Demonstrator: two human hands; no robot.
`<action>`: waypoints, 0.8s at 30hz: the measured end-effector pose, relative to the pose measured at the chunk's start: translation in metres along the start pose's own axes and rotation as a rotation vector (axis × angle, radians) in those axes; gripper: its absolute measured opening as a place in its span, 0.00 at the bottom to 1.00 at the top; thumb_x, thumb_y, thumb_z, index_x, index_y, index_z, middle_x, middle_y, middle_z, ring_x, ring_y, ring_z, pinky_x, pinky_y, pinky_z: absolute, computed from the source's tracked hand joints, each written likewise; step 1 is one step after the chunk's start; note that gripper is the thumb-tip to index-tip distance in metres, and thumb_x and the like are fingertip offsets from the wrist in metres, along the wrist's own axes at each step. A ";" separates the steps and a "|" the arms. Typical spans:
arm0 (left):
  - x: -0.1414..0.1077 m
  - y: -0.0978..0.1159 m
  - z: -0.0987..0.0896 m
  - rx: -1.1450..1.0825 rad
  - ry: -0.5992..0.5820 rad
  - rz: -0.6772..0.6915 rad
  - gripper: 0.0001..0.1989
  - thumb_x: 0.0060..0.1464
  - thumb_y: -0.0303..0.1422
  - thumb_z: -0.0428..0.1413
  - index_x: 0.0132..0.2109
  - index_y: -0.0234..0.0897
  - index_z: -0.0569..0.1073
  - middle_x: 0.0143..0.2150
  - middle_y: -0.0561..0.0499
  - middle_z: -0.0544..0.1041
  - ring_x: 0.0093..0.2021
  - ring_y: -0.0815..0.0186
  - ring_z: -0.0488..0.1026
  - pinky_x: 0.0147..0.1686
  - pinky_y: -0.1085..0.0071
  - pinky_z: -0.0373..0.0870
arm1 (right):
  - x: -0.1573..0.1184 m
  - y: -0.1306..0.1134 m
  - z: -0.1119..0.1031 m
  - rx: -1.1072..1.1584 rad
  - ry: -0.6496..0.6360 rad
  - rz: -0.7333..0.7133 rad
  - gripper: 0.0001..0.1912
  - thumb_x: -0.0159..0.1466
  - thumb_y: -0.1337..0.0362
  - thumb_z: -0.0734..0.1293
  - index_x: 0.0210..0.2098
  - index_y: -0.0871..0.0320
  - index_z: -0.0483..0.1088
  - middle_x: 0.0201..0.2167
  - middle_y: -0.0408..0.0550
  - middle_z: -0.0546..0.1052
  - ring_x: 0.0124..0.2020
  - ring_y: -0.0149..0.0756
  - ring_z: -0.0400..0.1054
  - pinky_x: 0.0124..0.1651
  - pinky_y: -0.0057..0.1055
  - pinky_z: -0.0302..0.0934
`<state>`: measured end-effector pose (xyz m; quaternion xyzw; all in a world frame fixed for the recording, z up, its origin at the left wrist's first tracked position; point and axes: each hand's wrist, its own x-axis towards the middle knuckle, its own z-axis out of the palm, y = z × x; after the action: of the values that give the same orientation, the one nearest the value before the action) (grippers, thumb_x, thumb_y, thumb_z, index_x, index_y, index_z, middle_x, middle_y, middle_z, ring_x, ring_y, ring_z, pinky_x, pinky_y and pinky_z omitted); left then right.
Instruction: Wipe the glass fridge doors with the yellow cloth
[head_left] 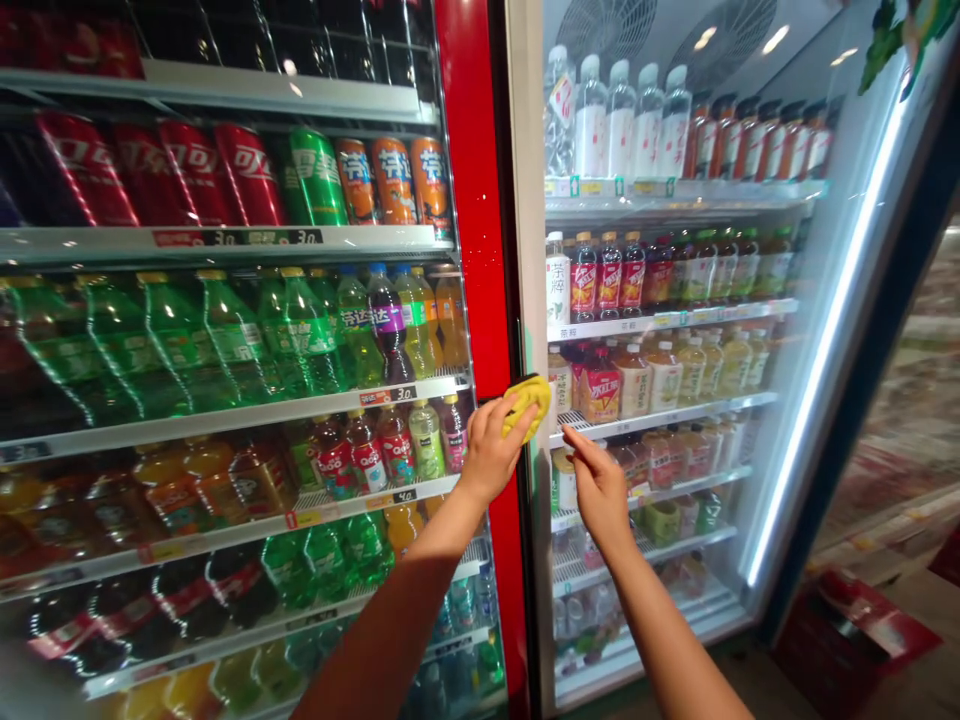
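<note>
My left hand (495,450) is closed round a folded yellow cloth (531,405). It holds the cloth up by the narrow gap between the red door frame (480,250) of the left drinks fridge and the pale frame (531,180) of the right one. Whether the cloth presses on the frame I cannot tell. A little lower and to the right, my right hand (600,490) is raised in front of the right fridge's glass. Its index finger stretches toward the pale frame, while the other fingers are partly hidden behind the hand. Nothing shows in that hand.
Cans and green soda bottles (225,330) fill the left fridge's shelves. Water bottles (619,115) and tea bottles (609,270) stand in the right fridge. A bright light strip (825,340) runs down its right side. A red box (855,630) sits low at the right.
</note>
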<state>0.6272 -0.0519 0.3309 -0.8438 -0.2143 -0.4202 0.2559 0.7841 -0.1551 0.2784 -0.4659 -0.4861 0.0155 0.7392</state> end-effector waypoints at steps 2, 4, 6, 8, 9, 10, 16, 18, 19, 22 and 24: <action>0.047 0.013 0.003 0.004 0.015 -0.032 0.29 0.65 0.28 0.50 0.70 0.53 0.63 0.71 0.47 0.65 0.69 0.53 0.60 0.69 0.51 0.56 | 0.013 -0.007 -0.009 -0.001 0.009 -0.038 0.22 0.65 0.65 0.61 0.55 0.51 0.78 0.55 0.49 0.80 0.58 0.45 0.74 0.66 0.51 0.65; 0.079 0.028 0.013 0.011 0.015 -0.108 0.29 0.65 0.30 0.51 0.71 0.51 0.61 0.74 0.47 0.60 0.72 0.51 0.56 0.71 0.49 0.52 | 0.023 -0.009 -0.019 -0.007 0.015 -0.061 0.21 0.65 0.65 0.62 0.54 0.51 0.78 0.55 0.50 0.80 0.59 0.45 0.74 0.66 0.52 0.64; 0.094 0.044 0.027 -0.002 0.002 -0.203 0.31 0.65 0.34 0.53 0.72 0.46 0.59 0.76 0.42 0.54 0.75 0.47 0.49 0.72 0.44 0.48 | 0.030 -0.005 -0.029 -0.013 0.025 -0.075 0.21 0.66 0.64 0.62 0.54 0.51 0.79 0.55 0.50 0.80 0.59 0.46 0.74 0.66 0.52 0.64; 0.095 0.059 0.043 -0.077 -0.019 -0.274 0.32 0.66 0.38 0.51 0.74 0.41 0.55 0.78 0.39 0.47 0.77 0.44 0.40 0.71 0.38 0.45 | 0.039 0.000 -0.036 -0.011 0.032 -0.086 0.21 0.65 0.64 0.62 0.54 0.51 0.78 0.55 0.51 0.80 0.58 0.46 0.74 0.65 0.52 0.65; 0.093 0.066 0.050 -0.143 -0.037 -0.291 0.32 0.67 0.39 0.49 0.75 0.40 0.52 0.78 0.38 0.44 0.77 0.44 0.36 0.70 0.37 0.45 | 0.044 0.003 -0.039 -0.006 0.029 -0.094 0.21 0.66 0.65 0.62 0.55 0.51 0.78 0.55 0.51 0.80 0.58 0.46 0.74 0.64 0.52 0.66; 0.090 0.072 0.056 -0.222 -0.057 -0.299 0.32 0.69 0.39 0.46 0.75 0.41 0.49 0.79 0.39 0.43 0.77 0.46 0.34 0.70 0.37 0.46 | 0.050 0.006 -0.040 -0.001 0.022 -0.109 0.22 0.66 0.66 0.62 0.55 0.51 0.78 0.56 0.50 0.79 0.59 0.45 0.73 0.64 0.51 0.67; 0.078 0.077 0.061 -0.621 -0.062 -0.395 0.29 0.72 0.37 0.29 0.76 0.44 0.44 0.77 0.46 0.51 0.77 0.63 0.41 0.73 0.52 0.47 | 0.082 0.028 -0.017 -0.080 -0.158 -0.328 0.30 0.69 0.69 0.56 0.68 0.48 0.64 0.71 0.47 0.62 0.73 0.41 0.55 0.73 0.50 0.51; 0.073 0.072 0.050 -0.665 -0.006 -0.380 0.29 0.72 0.40 0.28 0.75 0.42 0.50 0.76 0.45 0.55 0.76 0.64 0.46 0.73 0.55 0.49 | 0.088 0.038 -0.003 -0.179 -0.208 -0.374 0.30 0.70 0.66 0.56 0.71 0.49 0.58 0.74 0.48 0.54 0.76 0.43 0.44 0.74 0.54 0.46; 0.068 0.069 0.044 -0.655 0.033 -0.362 0.29 0.72 0.41 0.29 0.74 0.41 0.53 0.75 0.44 0.58 0.76 0.63 0.50 0.73 0.56 0.50 | 0.091 0.041 0.004 -0.241 -0.212 -0.391 0.30 0.71 0.63 0.58 0.72 0.49 0.57 0.75 0.48 0.51 0.77 0.46 0.40 0.75 0.57 0.43; 0.054 0.059 0.028 -0.533 0.127 -0.342 0.28 0.72 0.44 0.34 0.71 0.41 0.61 0.75 0.43 0.58 0.75 0.60 0.54 0.73 0.54 0.52 | 0.111 0.039 0.020 -0.409 -0.170 -0.455 0.29 0.70 0.60 0.63 0.70 0.46 0.61 0.75 0.47 0.51 0.77 0.52 0.34 0.74 0.64 0.33; 0.047 0.055 0.023 -0.457 0.130 -0.376 0.27 0.72 0.43 0.37 0.72 0.42 0.59 0.76 0.43 0.55 0.75 0.59 0.52 0.73 0.52 0.52 | 0.131 0.027 0.026 -0.478 -0.128 -0.505 0.27 0.70 0.61 0.63 0.68 0.45 0.63 0.75 0.46 0.54 0.77 0.54 0.35 0.74 0.66 0.29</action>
<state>0.6986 -0.0736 0.3442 -0.7962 -0.2500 -0.5508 -0.0096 0.8458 -0.0595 0.3541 -0.4888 -0.6213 -0.2527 0.5579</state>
